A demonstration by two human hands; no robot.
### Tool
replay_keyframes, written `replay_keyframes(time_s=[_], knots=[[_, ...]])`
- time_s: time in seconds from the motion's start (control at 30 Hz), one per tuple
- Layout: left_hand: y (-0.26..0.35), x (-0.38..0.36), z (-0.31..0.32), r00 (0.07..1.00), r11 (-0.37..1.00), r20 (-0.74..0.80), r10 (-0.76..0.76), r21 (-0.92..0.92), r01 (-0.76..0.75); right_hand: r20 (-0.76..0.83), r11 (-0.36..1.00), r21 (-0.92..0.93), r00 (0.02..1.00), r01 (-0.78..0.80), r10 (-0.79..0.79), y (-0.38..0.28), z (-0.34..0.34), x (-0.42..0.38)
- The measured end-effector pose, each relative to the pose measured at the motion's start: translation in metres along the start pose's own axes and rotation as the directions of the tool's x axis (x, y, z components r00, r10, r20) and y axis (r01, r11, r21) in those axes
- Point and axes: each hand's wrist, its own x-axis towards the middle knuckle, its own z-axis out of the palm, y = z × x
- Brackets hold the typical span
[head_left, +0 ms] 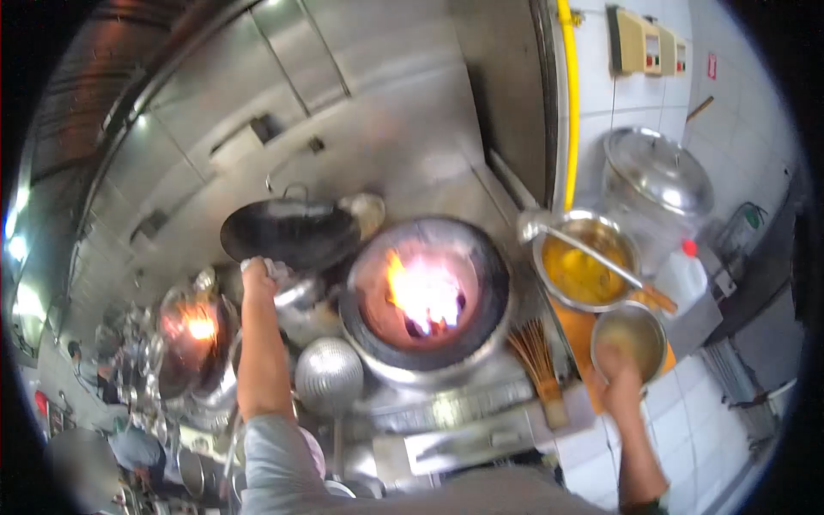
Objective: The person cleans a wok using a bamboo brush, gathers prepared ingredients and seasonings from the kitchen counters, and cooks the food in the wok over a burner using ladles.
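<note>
My left hand (260, 271) is closed on the near edge of a dark wok (292, 230), with a white cloth (276, 269) in the grip. The wok is tilted off to the left of a round burner (359, 335), where a bright flame (427, 293) burns. On the right, my right hand (620, 386) overlaps the near rim of a metal bowl (654, 330), its fingers smeared by motion. Behind that bowl, a ladle (592, 253) with a wooden handle end lies across a metal pot (625, 230) of yellow liquid.
A perforated strainer (330, 375) lies left of the burner, a bamboo brush (542, 373) to its right. Farther left, another burner flames (202, 326), and a person (137, 451) stands beyond. A lidded stockpot (659, 172) and a red-capped jug (684, 276) stand at right.
</note>
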Motion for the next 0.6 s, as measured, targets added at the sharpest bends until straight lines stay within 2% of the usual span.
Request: replay_keyframes(time_s=[0.03, 0.07, 0.1, 0.13, 0.17, 0.2, 0.27, 0.33, 0.4, 0.47, 0.5, 0.57, 0.6], knots=[[-0.017, -0.016, -0.022, 0.994, 0.992, -0.006, -0.109, -0.071, 0.108, -0.064, 0.999, -0.027, 0.998, -0.031, 0.029, -0.005, -0.029, 0.028], [-0.024, -0.037, -0.033, 0.980, 0.969, 0.006, -0.201, -0.149, 0.199, -0.011, 0.984, -0.125, 0.991, -0.130, 0.130, 0.016, -0.041, 0.049], [-0.029, -0.076, -0.039, 0.956, 0.942, 0.043, -0.289, -0.164, 0.292, -0.114, 0.942, -0.333, 0.991, 0.027, -0.068, 0.042, -0.043, 0.068], [-0.042, -0.122, -0.044, 0.925, 0.908, 0.085, -0.371, -0.176, 0.380, -0.041, 0.926, -0.375, 0.999, -0.035, 0.021, 0.077, -0.040, 0.081], [-0.065, -0.155, -0.049, 0.941, 0.903, 0.058, -0.333, -0.267, 0.336, 0.019, 0.903, -0.420, 0.994, -0.092, 0.110, 0.104, -0.038, 0.094], [-0.088, -0.186, -0.053, 0.956, 0.892, 0.028, -0.293, -0.352, 0.283, 0.022, 0.905, -0.418, 0.995, -0.082, 0.100, 0.115, -0.040, 0.103], [-0.127, -0.243, -0.052, 0.951, 0.931, -0.067, -0.302, -0.237, 0.279, 0.218, 0.871, -0.444, 0.917, -0.212, 0.334, 0.124, -0.039, 0.115], [-0.159, -0.300, -0.031, 0.956, 0.884, 0.029, -0.293, -0.373, 0.282, 0.205, 0.878, -0.434, 0.927, -0.202, 0.315, 0.121, -0.037, 0.123], [-0.186, -0.341, -0.017, 0.957, 0.895, -0.007, -0.291, -0.354, 0.270, 0.209, 0.882, -0.435, 0.932, -0.183, 0.297, 0.127, -0.031, 0.127], [-0.206, -0.365, -0.006, 0.944, 0.862, 0.075, -0.321, -0.389, 0.324, 0.222, 0.928, -0.372, 0.967, -0.034, 0.124, 0.149, -0.020, 0.134], [-0.212, -0.372, -0.004, 0.940, 0.863, 0.084, -0.331, -0.375, 0.338, 0.235, 0.928, -0.373, 0.966, -0.011, 0.106, 0.134, -0.017, 0.140], [-0.227, -0.379, 0.001, 0.950, 0.890, 0.050, -0.309, -0.335, 0.308, 0.508, 0.965, -0.116, 0.820, -0.236, 0.262, 0.087, -0.007, 0.146], [-0.230, -0.379, 0.006, 0.952, 0.888, 0.035, -0.304, -0.351, 0.296, 0.635, 0.886, 0.147, 0.728, -0.440, 0.256, 0.045, -0.009, 0.150]])
